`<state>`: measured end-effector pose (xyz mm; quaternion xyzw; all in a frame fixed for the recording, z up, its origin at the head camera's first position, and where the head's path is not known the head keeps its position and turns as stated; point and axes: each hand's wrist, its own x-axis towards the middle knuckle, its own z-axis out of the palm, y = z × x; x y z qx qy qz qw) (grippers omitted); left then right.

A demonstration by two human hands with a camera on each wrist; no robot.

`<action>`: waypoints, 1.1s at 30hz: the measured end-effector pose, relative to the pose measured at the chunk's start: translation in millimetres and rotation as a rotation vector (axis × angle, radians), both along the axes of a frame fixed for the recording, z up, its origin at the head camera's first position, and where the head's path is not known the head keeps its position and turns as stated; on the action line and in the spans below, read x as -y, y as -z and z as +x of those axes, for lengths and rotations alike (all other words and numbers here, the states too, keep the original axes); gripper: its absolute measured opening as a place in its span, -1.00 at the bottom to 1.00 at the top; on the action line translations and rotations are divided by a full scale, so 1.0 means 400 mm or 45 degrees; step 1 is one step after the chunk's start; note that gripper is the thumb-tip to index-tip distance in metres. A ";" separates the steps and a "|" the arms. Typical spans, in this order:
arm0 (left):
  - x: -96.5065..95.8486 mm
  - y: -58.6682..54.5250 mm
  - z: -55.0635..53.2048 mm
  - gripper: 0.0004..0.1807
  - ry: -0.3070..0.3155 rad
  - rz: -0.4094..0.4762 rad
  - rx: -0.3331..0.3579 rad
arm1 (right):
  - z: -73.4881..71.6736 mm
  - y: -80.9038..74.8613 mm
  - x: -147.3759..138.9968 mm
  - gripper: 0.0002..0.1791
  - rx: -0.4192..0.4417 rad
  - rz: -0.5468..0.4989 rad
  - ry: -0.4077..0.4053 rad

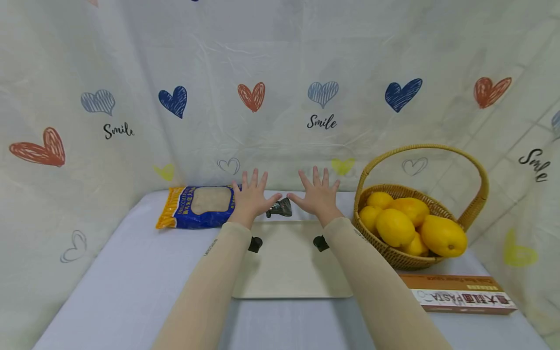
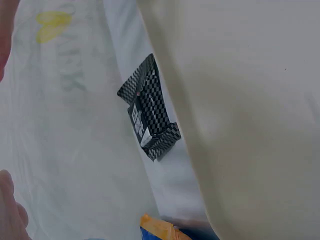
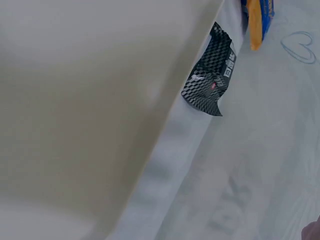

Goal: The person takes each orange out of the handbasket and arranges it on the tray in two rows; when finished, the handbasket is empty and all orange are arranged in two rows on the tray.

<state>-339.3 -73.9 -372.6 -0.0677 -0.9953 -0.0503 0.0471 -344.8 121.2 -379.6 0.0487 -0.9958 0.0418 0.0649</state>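
Observation:
Both hands are held out in the head view, fingers spread and straight, with nothing in them. My left hand (image 1: 250,198) is nearest a blue and yellow pasta bag (image 1: 205,206), overlapping its right end in the view. The right hand (image 1: 318,195) is a little left of the fruit basket. Between the thumbs shows a small black checkered packet (image 1: 280,208), lying behind the cream board (image 1: 292,272). Both wrist views show this packet (image 2: 150,110) close to the board's edge. Only bits of fingers (image 2: 11,212) enter the left wrist view.
At the right stands a wicker basket (image 1: 404,262) with a tall handle, holding several yellow fruits (image 1: 395,227). A flat pasta box (image 1: 463,294) lies in front of it. Behind the table hangs a curtain (image 1: 280,136) printed with hearts.

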 end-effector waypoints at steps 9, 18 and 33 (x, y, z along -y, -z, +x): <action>-0.009 0.008 -0.003 -0.04 0.007 -0.031 -0.009 | 0.016 -0.002 -0.003 -0.05 0.027 -0.018 0.000; -0.018 0.018 0.003 -0.04 0.029 -0.048 0.009 | 0.027 0.014 -0.013 -0.06 0.033 -0.030 0.007; 0.082 -0.018 0.126 0.00 0.135 0.263 -0.064 | 0.183 -0.062 -0.061 -0.03 -0.080 -0.034 -0.143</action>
